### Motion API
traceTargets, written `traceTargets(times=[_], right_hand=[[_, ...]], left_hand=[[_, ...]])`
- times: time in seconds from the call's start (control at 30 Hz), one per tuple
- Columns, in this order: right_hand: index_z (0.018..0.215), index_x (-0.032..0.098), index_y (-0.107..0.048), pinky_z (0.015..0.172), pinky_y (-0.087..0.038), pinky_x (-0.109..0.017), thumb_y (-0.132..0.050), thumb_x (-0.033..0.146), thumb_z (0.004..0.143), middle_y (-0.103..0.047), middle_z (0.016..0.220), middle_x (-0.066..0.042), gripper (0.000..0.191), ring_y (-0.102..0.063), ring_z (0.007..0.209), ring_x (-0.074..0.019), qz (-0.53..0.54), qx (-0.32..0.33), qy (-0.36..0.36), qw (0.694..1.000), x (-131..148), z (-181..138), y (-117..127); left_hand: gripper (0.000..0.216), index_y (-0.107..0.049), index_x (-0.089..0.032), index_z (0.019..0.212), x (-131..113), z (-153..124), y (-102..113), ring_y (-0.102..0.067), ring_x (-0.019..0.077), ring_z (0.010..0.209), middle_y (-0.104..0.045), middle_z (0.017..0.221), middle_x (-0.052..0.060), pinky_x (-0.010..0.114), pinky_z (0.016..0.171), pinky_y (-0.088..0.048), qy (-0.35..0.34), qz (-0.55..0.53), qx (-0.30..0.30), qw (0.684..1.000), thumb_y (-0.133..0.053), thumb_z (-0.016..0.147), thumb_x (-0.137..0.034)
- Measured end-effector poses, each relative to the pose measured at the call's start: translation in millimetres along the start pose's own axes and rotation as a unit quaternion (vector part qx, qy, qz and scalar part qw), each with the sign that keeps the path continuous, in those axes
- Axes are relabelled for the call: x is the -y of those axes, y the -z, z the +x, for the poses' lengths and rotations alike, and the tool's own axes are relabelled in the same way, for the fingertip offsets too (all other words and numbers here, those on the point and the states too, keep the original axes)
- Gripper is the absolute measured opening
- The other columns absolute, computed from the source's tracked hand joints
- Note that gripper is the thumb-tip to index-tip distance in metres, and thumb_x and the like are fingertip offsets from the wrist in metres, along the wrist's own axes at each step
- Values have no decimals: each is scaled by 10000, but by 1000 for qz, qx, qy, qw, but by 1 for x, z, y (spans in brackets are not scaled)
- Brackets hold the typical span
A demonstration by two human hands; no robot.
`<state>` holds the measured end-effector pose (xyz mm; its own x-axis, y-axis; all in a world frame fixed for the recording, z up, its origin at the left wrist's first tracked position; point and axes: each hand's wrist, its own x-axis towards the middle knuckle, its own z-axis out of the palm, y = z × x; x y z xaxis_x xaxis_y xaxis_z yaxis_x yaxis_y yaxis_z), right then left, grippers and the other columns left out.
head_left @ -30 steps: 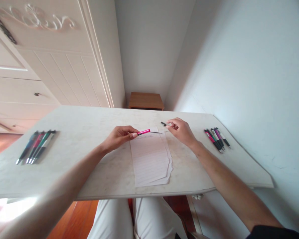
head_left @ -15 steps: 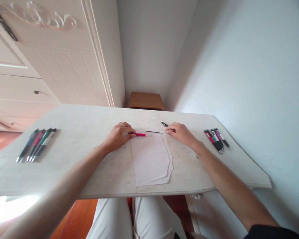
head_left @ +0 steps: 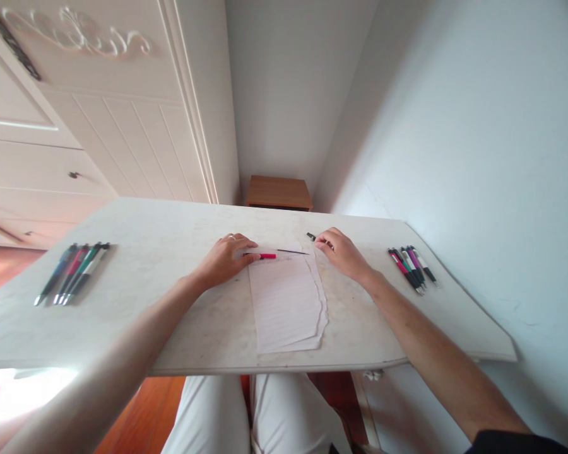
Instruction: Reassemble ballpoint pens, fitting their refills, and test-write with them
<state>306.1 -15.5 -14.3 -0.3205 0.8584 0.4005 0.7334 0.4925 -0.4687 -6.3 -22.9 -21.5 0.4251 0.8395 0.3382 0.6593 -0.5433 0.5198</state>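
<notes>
My left hand (head_left: 227, 255) rests on the table with thumb and fingers closed on a pinkish-red pen barrel (head_left: 268, 256), whose left part is hidden under them. A thin dark pen refill (head_left: 292, 251) lies just right of the barrel, above the paper. My right hand (head_left: 338, 249) is in a pinch at the right. Its fingertips are beside a small black pen piece (head_left: 311, 236), and a bit of something dark shows under the curled fingers. What they grip is too small to make out. Torn lined sheets (head_left: 286, 306) lie between my forearms.
Several click pens (head_left: 73, 274) lie side by side on the left of the white table (head_left: 180, 340). Another group of pens (head_left: 413, 270) is on the right, near the wall (head_left: 483, 157). A white cabinet (head_left: 137, 139) and a small wooden stand (head_left: 279, 191) are beyond the table.
My right hand has shifted slightly up and left, its fingers curling in closer to the black pen piece. My left hand and the barrel stay nearly still.
</notes>
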Motion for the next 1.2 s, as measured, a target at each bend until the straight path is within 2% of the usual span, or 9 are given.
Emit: traceTargets(times=[0.07,0.2,0.33,0.47,0.7,0.83,0.97,1.2], right_hand=[[822,189,-614,764,-452,-297,-512,212,901,-617,875,-55,131,-595,811,-181,13,-4,-3,1000,5,-1,-2],[877,201,-612,666,-452,-266,-507,250,921,-646,758,-5,124,-594,617,-141,61,26,-21,998,12,-3,-6],[867,197,-640,651,-463,-256,-530,272,916,-674,773,-19,142,-621,666,-151,80,11,9,997,12,-3,-10],[884,197,-659,651,-483,-257,-555,290,912,-685,828,-37,142,-616,689,-150,85,-17,37,996,8,-2,-14],[974,193,-652,651,-493,-257,-605,243,882,-680,929,-49,115,-602,647,-127,101,-40,31,994,1,-1,-16],[984,197,-654,649,-493,-261,-602,218,872,-677,938,-49,125,-600,643,-126,101,-35,24,994,0,-1,-16],[956,186,-668,645,-498,-266,-611,216,855,-682,927,-54,120,-597,639,-130,98,-44,7,994,1,-1,-17],[941,181,-670,646,-515,-275,-610,232,839,-699,900,-57,129,-616,676,-151,106,-57,-20,992,-1,-1,-18]], left_hand=[[370,-721,-181,1038,-5,0,-1,-610,263,992,-701,1041,101,401,916,-464,9,-14,-12,1000,-564,876,-475],[353,-727,-180,1014,-18,2,-13,-609,246,973,-704,1005,101,387,913,-462,1,-41,-49,998,-554,892,-463],[290,-733,-193,1023,-31,8,-25,-597,236,992,-699,1029,95,382,925,-449,-24,1,-53,998,-566,893,-392],[275,-726,-206,1065,-42,20,-30,-595,257,1018,-715,1063,88,429,928,-416,-33,73,-44,996,-568,886,-341],[254,-735,-198,1048,-51,44,-36,-640,255,902,-740,864,84,437,906,-392,-66,128,-1,990,-575,860,-256],[267,-732,-200,1051,-50,44,-36,-635,249,852,-719,840,100,417,855,-394,-97,167,30,981,-533,874,-182],[261,-709,-194,1060,-50,42,-37,-626,248,871,-710,844,103,409,851,-380,-123,200,30,972,-506,899,-166],[283,-652,-169,1107,-50,43,-40,-612,254,951,-723,897,82,391,860,-393,-106,213,41,970,-508,868,-122]])
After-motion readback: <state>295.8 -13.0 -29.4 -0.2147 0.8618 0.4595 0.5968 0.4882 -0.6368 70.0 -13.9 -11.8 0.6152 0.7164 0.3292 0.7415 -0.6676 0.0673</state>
